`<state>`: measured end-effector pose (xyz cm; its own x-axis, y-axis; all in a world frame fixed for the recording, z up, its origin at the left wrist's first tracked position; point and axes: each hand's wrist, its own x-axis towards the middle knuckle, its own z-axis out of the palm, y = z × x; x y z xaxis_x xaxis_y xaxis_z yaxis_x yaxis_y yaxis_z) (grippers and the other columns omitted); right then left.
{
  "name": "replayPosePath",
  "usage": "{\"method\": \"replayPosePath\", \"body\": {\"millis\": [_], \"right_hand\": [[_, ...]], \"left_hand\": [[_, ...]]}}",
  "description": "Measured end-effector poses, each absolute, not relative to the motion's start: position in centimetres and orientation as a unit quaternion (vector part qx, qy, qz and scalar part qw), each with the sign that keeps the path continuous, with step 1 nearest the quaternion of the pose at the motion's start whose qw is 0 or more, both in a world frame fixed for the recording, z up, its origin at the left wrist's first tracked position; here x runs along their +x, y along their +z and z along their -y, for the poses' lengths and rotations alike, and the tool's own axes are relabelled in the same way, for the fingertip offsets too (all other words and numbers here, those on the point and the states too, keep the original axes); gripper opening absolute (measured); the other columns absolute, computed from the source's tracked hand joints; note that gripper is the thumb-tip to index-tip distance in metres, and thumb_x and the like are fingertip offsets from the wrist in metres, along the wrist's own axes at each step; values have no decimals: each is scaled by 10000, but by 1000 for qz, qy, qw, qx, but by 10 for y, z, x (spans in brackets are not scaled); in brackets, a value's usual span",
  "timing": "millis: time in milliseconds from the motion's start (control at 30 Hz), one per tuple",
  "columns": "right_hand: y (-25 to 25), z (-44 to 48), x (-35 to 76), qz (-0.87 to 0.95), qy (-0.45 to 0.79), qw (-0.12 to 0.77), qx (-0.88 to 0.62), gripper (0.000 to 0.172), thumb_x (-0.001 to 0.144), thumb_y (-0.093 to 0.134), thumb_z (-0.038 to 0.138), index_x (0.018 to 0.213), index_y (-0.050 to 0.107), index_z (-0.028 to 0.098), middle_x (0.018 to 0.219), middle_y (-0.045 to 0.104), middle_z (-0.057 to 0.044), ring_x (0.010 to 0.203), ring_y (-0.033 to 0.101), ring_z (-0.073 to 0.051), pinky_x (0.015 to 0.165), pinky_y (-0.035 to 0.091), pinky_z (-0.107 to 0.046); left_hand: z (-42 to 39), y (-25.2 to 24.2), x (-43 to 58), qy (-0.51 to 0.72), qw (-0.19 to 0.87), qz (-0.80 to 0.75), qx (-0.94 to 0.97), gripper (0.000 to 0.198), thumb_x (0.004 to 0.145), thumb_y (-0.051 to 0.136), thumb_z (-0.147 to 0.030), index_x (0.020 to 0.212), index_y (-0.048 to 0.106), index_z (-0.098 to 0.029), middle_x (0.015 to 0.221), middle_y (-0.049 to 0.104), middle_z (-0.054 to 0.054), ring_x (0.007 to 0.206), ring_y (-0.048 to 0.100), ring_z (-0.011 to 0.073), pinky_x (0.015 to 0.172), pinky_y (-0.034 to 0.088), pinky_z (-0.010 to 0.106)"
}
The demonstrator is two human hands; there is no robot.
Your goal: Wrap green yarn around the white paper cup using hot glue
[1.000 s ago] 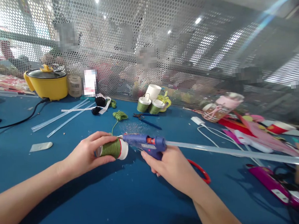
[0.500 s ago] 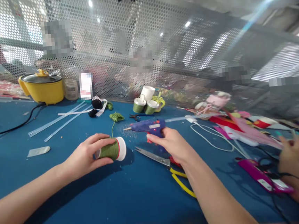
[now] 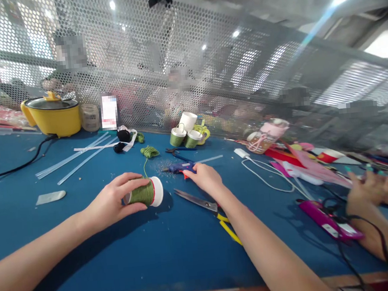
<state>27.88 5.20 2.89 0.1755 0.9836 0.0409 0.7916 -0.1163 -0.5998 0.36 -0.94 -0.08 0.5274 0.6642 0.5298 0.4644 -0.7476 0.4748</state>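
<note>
My left hand (image 3: 118,196) is wrapped round a paper cup (image 3: 157,191) lying on its side, its wall wound with green yarn and its white end facing right. A strand runs from the cup up to a small bundle of green yarn (image 3: 149,152). Farther right, my right hand (image 3: 204,177) grips a blue glue gun (image 3: 179,167), held low at the table with its nozzle pointing left and a clear glue stick (image 3: 212,158) out of its back. Scissors (image 3: 199,200) with yellow and red handles lie below, partly hidden by my right forearm.
Small green-wrapped cups (image 3: 192,139) stand at the back beside pliers (image 3: 177,152). Clear glue sticks (image 3: 82,157) lie left, before a yellow electric pot (image 3: 57,116). A purple power strip (image 3: 329,219) with cables lies right, near another person's hands (image 3: 371,189).
My right hand has lowered the glue gun and moved it away from me, toward the pliers. My left hand keeps the cup in nearly the same place. The view has shifted slightly.
</note>
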Motion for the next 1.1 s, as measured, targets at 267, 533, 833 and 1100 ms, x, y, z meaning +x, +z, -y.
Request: {"method": "replayPosePath", "body": {"millis": [267,533,833,1100], "right_hand": [[60,-24,220,759,311,221,-527,444,877,386,497,819,680,169,871,675,-55,835,591,-180,762,407,-284],[56,-19,198,713,474,190,-481,450,753,546,571,738,647,132,642,585,-8,599,483,-121,576,362,-255],[48,-18,203,621,515,414,-422,211,671,679,350,706,580,167,719,589,17,671,512,-95,708,398,-259],[50,-21,209,620,476,475,-404,169,717,631,324,699,556,173,699,579,17,656,500,-95,682,392,-262]], "left_hand": [[15,2,4,331,89,-300,890,411,836,583,-289,1229,468,-254,1235,370,110,1057,502,252,868,491,398],[18,8,5,275,53,-259,924,419,836,578,-207,1237,473,-271,1200,343,102,1057,471,250,878,488,408],[16,6,4,322,187,-307,876,461,859,543,-337,1293,399,-271,1113,423,77,968,513,210,849,480,364],[18,14,9,314,314,-395,804,392,839,516,-442,1126,538,-176,944,557,57,748,569,165,638,492,272]]}}
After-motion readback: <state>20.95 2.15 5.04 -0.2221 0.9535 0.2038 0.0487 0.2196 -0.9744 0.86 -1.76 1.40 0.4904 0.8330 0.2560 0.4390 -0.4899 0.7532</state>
